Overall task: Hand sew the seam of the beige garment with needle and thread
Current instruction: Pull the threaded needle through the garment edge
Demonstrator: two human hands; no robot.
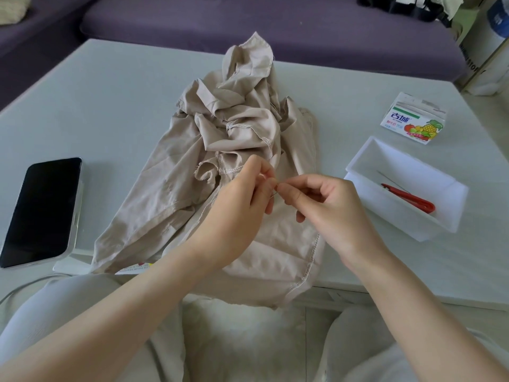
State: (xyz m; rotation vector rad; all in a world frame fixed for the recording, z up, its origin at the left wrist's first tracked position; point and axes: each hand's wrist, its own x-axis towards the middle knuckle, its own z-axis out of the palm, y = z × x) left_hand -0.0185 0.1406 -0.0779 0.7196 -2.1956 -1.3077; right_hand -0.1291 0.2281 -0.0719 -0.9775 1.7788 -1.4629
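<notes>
The beige garment (237, 128) lies crumpled on the pale table (110, 100), its stitched seams facing up and its lower edge hanging over the front edge. My two hands meet just above it, fingertips nearly touching. My right hand (325, 205) pinches a thin needle (275, 192) between thumb and forefinger. My left hand (248, 194) has its fingertips pinched together at the needle's end; the thread is too fine to make out.
A black phone (41, 210) lies at the left edge on a white pad. At the right, a white tray (407, 224) holds a red tool (410, 202) and a thin pin. A small fruit-printed carton (413, 119) sits behind it. A purple sofa (248, 15) lies beyond.
</notes>
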